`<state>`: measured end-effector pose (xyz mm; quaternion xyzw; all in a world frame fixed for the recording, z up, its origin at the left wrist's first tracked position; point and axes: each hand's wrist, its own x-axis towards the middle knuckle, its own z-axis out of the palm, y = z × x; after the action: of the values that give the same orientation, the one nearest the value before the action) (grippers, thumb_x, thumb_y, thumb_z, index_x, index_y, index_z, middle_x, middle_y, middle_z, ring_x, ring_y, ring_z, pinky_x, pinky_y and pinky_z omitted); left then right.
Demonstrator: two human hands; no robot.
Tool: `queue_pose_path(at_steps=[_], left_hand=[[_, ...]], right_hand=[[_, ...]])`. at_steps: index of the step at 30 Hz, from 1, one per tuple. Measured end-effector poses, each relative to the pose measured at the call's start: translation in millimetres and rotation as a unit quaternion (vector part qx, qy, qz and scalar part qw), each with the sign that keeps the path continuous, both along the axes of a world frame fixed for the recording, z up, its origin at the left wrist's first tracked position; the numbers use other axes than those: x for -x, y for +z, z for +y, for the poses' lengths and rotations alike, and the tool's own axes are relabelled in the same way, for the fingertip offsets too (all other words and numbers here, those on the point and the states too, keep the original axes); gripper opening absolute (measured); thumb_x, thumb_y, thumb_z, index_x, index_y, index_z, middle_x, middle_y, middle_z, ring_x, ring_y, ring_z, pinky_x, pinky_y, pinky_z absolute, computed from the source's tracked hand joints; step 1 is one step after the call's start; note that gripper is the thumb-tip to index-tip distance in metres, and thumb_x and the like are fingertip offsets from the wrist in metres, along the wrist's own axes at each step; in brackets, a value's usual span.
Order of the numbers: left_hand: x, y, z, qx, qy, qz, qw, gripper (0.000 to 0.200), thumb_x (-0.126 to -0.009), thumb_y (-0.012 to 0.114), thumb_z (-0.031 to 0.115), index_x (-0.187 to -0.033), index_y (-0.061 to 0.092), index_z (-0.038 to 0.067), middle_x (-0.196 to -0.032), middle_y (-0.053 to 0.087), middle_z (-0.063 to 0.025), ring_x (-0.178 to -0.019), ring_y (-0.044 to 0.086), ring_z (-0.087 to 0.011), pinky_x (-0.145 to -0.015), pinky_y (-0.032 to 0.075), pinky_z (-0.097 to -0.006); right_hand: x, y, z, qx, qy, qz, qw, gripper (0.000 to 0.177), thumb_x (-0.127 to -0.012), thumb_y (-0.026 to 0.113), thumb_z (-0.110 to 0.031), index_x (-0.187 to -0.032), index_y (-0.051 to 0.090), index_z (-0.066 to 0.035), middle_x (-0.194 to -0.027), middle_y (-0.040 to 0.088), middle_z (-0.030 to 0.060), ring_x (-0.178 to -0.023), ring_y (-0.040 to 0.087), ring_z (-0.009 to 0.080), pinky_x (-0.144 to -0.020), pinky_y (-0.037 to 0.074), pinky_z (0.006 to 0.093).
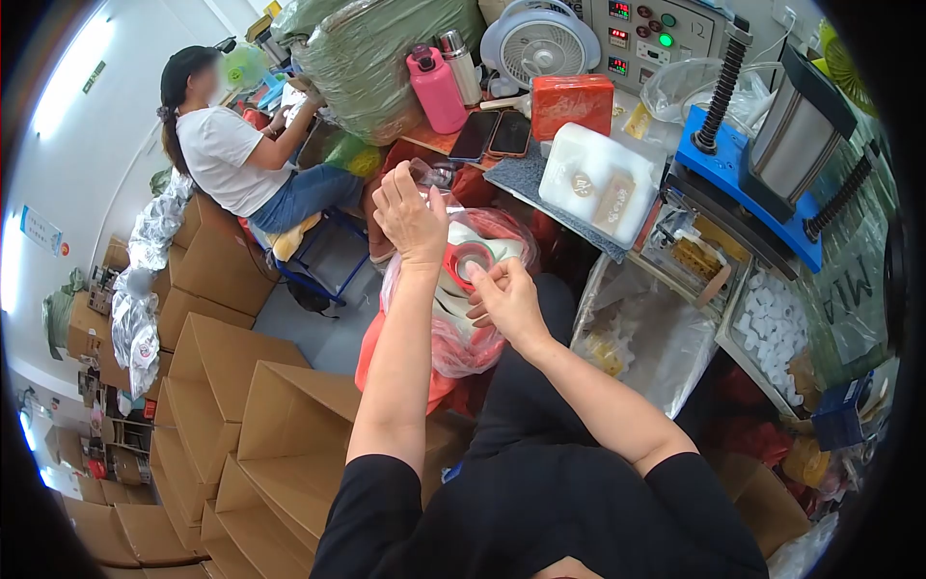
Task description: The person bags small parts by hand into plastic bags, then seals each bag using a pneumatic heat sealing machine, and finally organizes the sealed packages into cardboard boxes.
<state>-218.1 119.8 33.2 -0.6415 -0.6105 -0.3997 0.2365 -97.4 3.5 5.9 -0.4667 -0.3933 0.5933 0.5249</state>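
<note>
A red ring-shaped roll (470,262), which looks like tape, is pinched at its lower right by my right hand (509,304). My left hand (412,214) is raised to the upper left of the roll, back of the hand up, fingers bent and somewhat apart, with nothing visible in it. Below both hands lies a clear and reddish plastic bag (463,349) with pale items inside. Part of the bag is hidden by my left forearm and right hand.
Open cardboard boxes (289,410) stand at lower left. A seated person (227,154) works at upper left. On the bench are a pink bottle (439,92), phones (509,133), a fan (540,50) and a white block (600,183). A blue press (748,183) stands right, beside a tray of white pieces (772,328).
</note>
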Motion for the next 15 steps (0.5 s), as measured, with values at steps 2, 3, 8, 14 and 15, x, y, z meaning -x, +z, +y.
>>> queue_pose_path(at_steps=[2, 3, 8, 14, 15], left_hand=[[1, 1, -1, -0.009, -0.001, -0.02, 1.0, 0.059, -0.068, 0.071, 0.018, -0.121, 0.046, 0.008, -0.114, 0.05, -0.0091, -0.105, 0.048, -0.0301, -0.081, 0.043, -0.0428], [3, 2, 1, -0.01, 0.0, -0.019, 1.0, 0.059, -0.068, 0.071, 0.018, -0.121, 0.046, 0.008, -0.114, 0.05, -0.0091, -0.105, 0.048, -0.0301, -0.081, 0.043, -0.0428], [13, 7, 2, -0.06, -0.032, -0.069, 0.995, 0.062, -0.069, 0.072, 0.018, -0.123, 0.043, 0.005, -0.115, 0.049, -0.0128, -0.106, 0.047, -0.0339, -0.087, 0.041, -0.0442], [12, 16, -1, -0.09, -0.037, -0.067, 0.993, 0.066, -0.069, 0.073, 0.019, -0.125, 0.04, 0.004, -0.117, 0.047, -0.0148, -0.108, 0.045, -0.0348, -0.09, 0.039, -0.0442], [12, 16, -1, -0.091, -0.037, -0.067, 0.993, 0.066, -0.069, 0.073, 0.019, -0.125, 0.04, 0.004, -0.117, 0.047, -0.0148, -0.108, 0.045, -0.0348, -0.09, 0.039, -0.0442]], right_hand=[[-3, -7, -2, 0.005, -0.031, -0.002, 1.0, 0.039, -0.087, 0.064, -0.034, -0.088, 0.041, -0.003, -0.065, 0.056, 0.0081, -0.048, 0.058, 0.0145, -0.04, 0.05, 0.0281], [-5, -12, -4, 0.005, -0.05, -0.003, 0.999, 0.038, -0.087, 0.064, -0.034, -0.088, 0.04, -0.004, -0.063, 0.053, 0.0061, -0.045, 0.055, 0.0133, -0.039, 0.05, 0.028], [-25, -48, -9, 0.075, -0.058, 0.095, 0.991, 0.039, -0.09, 0.056, -0.043, -0.085, 0.04, -0.007, -0.064, 0.053, 0.006, -0.046, 0.055, 0.0133, -0.041, 0.052, 0.0306], [-29, -22, 3, -0.143, 0.026, -0.001, 0.989, 0.068, -0.092, 0.053, -0.045, -0.136, 0.034, 0.002, -0.124, 0.049, 0.0185, -0.11, 0.053, 0.0206, -0.086, 0.047, 0.0306], [-24, -12, 5, -0.144, 0.026, -0.001, 0.989, 0.068, -0.092, 0.053, -0.045, -0.136, 0.034, 0.002, -0.124, 0.049, 0.0185, -0.11, 0.053, 0.0206, -0.086, 0.047, 0.0306]])
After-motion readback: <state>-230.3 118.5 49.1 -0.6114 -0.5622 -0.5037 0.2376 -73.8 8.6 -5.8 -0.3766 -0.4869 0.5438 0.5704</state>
